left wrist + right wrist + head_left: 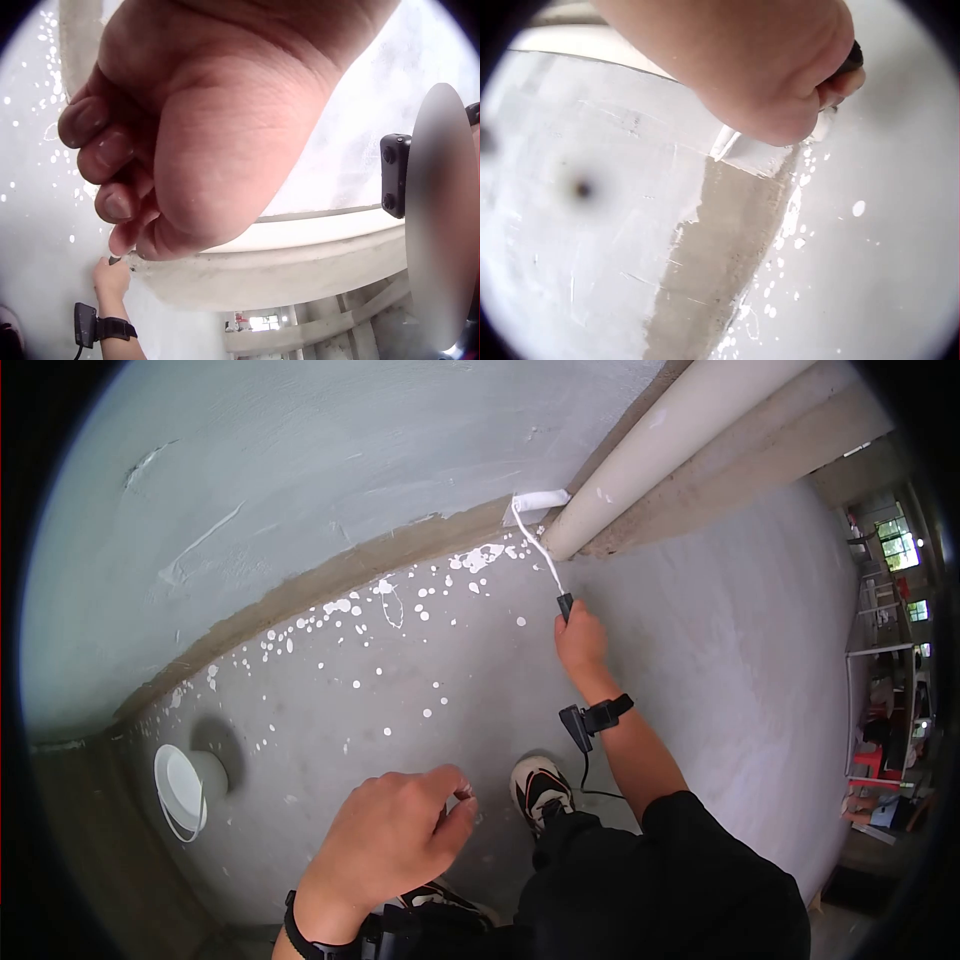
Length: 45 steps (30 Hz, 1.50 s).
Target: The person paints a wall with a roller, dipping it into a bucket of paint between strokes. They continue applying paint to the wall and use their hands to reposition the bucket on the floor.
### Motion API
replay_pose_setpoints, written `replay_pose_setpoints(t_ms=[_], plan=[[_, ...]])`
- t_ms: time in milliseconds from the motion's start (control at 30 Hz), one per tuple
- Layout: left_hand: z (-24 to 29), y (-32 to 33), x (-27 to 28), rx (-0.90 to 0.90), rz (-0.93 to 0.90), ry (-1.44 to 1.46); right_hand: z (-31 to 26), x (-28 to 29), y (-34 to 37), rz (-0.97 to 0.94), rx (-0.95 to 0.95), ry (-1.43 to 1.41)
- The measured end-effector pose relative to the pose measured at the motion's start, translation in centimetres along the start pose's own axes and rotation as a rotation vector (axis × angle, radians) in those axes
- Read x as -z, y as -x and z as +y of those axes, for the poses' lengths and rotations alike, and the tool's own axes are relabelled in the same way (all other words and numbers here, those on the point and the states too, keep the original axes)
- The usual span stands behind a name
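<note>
A paint roller (pixel 542 501) with a white sleeve and a paint-covered frame lies against the bottom of the wall, close to the pipe. My right hand (pixel 583 645) grips its black handle (pixel 565 606) with the arm stretched forward. From the right wrist view, the hand (pixel 772 82) hides most of the roller; a bit of the black handle end (pixel 855 56) shows beyond the fingers. My left hand (pixel 395 830) hovers over the floor in front of my body, fingers loosely curled and holding nothing. In the left wrist view its palm (pixel 217 142) is bare.
Along the unpainted brown strip (pixel 400 547) at the wall's foot, white paint spots (pixel 480 557) dot the grey floor. A white bucket (pixel 212 770) with a handle stands at left. A thick pipe (pixel 660 450) rises at the corner. My shoe (pixel 540 790) is below the roller.
</note>
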<state>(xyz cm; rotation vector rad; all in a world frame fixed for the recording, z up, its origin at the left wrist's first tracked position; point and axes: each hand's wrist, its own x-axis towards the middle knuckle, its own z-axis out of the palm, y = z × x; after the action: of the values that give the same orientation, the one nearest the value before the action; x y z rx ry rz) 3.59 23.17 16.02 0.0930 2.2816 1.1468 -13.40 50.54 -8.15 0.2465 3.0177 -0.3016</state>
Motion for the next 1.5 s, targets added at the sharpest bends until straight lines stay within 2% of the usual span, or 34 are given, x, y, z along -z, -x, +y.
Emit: replay_pose_setpoints(t_ms=[100, 167, 333, 400, 467, 600, 867, 1000, 1200, 1267, 1400, 1500], plan=[[0.1, 0.3, -0.1, 0.008, -0.014, -0.029, -0.1, 1.6, 0.3, 0.097, 0.017, -0.051], [0.1, 0.5, -0.5, -0.064, 0.046, -0.018, -0.4, 3.4, 1.0, 0.167, 0.04, -0.058], [0.3, 0.8, -0.4, -0.083, 0.047, -0.011, -1.8, 5.2, 2.0, 0.111, 0.081, -0.012], [0.2, 0.8, -0.4, -0.087, 0.055, -0.007, -2.9, 4.4, 2.1, 0.073, 0.101, 0.012], [0.2, 0.7, -0.3, -0.069, 0.054, -0.018, -3.5, 2.7, 1.8, 0.064, 0.115, -0.083], [-0.1, 0.2, -0.6, -0.048, 0.023, -0.033, -2.0, -0.3, 0.8, 0.04, 0.102, -0.059], [0.5, -1.4, -0.9, 0.019, -0.1, -0.034, -0.8, -4.5, -0.1, -0.156, 0.018, -0.015], [0.1, -0.8, -0.6, 0.042, -0.095, -0.029, 0.1, -6.0, 0.1, -0.065, 0.057, -0.072], [0.7, 0.0, 0.3, 0.088, -0.075, -0.037, -0.7, -3.2, 0.2, -0.121, 0.023, 0.006], [0.2, 0.3, -0.1, -0.023, -0.021, -0.02, -0.7, -2.5, 0.6, -0.008, 0.059, -0.045], [-0.2, 1.2, -0.6, -0.051, 0.074, -0.081, 0.7, 1.0, 1.0, 0.121, 0.221, -0.153], [0.0, 2.2, -0.3, -0.095, 0.131, -0.097, 0.2, 8.5, 4.0, 0.079, 0.442, -0.151]])
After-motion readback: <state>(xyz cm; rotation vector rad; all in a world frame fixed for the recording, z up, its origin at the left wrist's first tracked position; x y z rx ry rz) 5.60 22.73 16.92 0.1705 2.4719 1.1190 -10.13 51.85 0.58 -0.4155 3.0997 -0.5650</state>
